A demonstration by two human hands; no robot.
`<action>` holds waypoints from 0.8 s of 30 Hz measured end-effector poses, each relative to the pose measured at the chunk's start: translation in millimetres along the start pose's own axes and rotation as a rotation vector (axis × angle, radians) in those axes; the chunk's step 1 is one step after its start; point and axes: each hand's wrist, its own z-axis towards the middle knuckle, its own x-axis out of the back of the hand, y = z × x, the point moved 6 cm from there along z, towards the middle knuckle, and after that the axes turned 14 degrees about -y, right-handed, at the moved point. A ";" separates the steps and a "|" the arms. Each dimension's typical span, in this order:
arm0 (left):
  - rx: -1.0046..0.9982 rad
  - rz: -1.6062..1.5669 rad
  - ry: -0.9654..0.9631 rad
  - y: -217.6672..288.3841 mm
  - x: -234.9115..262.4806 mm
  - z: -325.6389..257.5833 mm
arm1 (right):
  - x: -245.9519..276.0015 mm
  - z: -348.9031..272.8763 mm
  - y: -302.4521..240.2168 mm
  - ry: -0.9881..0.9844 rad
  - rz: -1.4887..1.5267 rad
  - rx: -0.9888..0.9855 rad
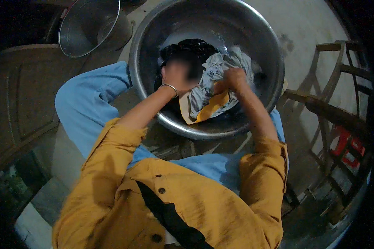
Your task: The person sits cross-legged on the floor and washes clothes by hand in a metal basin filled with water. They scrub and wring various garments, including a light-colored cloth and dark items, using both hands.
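A wet light grey garment with yellow trim (pixel 214 70) lies bunched in a large round metal basin (pixel 203 132). My right hand (pixel 234 79) is closed on its right part, fingers curled into the folds. On the garment's left side is my left hand (pixel 179 76), a bangle at its wrist; a blurred patch covers its fingers, so its grip cannot be made out. A crumpled black cloth (pixel 197 47) sits behind and around the left hand. Water glints beyond the grey garment.
A metal bucket (pixel 122 35) stands at the far left, near a wooden panel (pixel 33 95). To the right is a wooden ladder-like frame (pixel 320 106) with a red object (pixel 341 141) behind its bars. My blue-clad knees (pixel 91 91) flank the basin.
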 end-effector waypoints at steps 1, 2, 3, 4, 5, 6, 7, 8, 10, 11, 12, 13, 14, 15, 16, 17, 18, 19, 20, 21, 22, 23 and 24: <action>0.143 -0.062 0.025 -21.4 -21.7 -0.1 | 13.6 -15.7 -23.3 -0.013 0.004 0.037; 0.117 -0.134 -0.003 -11.9 -29.5 3.9 | -12.7 36.3 -36.1 0.333 -0.043 0.174; 0.117 -0.206 -0.030 -10.0 -38.7 2.5 | -29.4 52.4 -59.9 0.551 0.016 0.306; 0.061 -0.177 0.088 -12.9 -46.2 -4.6 | -45.3 63.4 -86.5 0.768 0.041 0.452; 0.036 -0.128 0.095 -20.5 -57.2 -8.4 | -51.7 43.7 -114.7 0.850 0.182 0.575; -0.001 -0.074 0.103 -23.0 -62.3 -11.6 | -49.2 46.1 -114.2 0.793 0.172 0.533; -0.037 -0.020 0.110 -24.8 -66.6 -13.1 | -45.8 49.4 -112.1 0.736 0.161 0.492; -0.070 -0.038 0.111 -23.4 -66.2 -8.9 | -40.1 48.8 -104.7 0.677 0.148 0.438; -0.112 -0.009 0.122 -27.2 -70.9 -6.7 | -25.7 40.9 -83.4 0.664 0.203 0.433; -0.121 -0.028 0.103 -28.0 -70.4 -6.5 | -18.2 49.2 -83.0 0.692 0.163 0.469; -0.116 -0.032 0.118 -30.5 -70.7 -5.4 | -17.5 55.4 -81.7 0.698 0.151 0.426; -0.111 -0.036 0.131 -33.5 -72.3 -3.6 | -17.7 61.2 -80.5 0.703 0.140 0.383; -0.102 -0.043 0.137 -31.4 -70.5 -4.1 | -17.4 61.0 -78.0 0.700 0.131 0.345; -0.089 -0.068 0.135 -30.7 -69.6 -6.5 | -22.6 53.3 -81.4 0.745 0.152 0.453; -0.076 -0.094 0.132 -30.5 -68.3 -10.1 | -34.2 43.8 -84.9 0.789 0.174 0.562; -0.067 -0.117 0.135 -29.7 -64.5 -12.8 | -42.4 36.4 -87.5 0.837 0.193 0.668; -0.072 -0.106 0.122 -27.4 -62.9 -13.6 | -48.5 43.4 -85.4 0.718 0.170 0.702; -0.077 -0.094 0.110 -25.2 -61.7 -14.1 | -52.4 48.8 -77.2 0.680 0.129 0.643; -0.075 -0.078 0.104 -28.1 -58.0 -15.7 | -34.9 37.9 -75.3 0.649 0.086 0.591; -0.065 -0.095 0.120 -31.6 -56.4 -16.5 | -24.3 32.9 -74.5 0.618 0.043 0.539; -0.054 -0.112 0.135 -33.6 -56.5 -16.0 | -23.4 45.6 -74.6 0.707 -0.041 0.479; -0.046 -0.125 0.142 -29.2 -50.3 -17.2 | -20.2 45.9 -75.0 0.738 -0.065 0.433; 0.026 -0.115 0.040 -26.7 -44.6 -16.7 | -16.9 45.6 -75.0 0.768 -0.088 0.386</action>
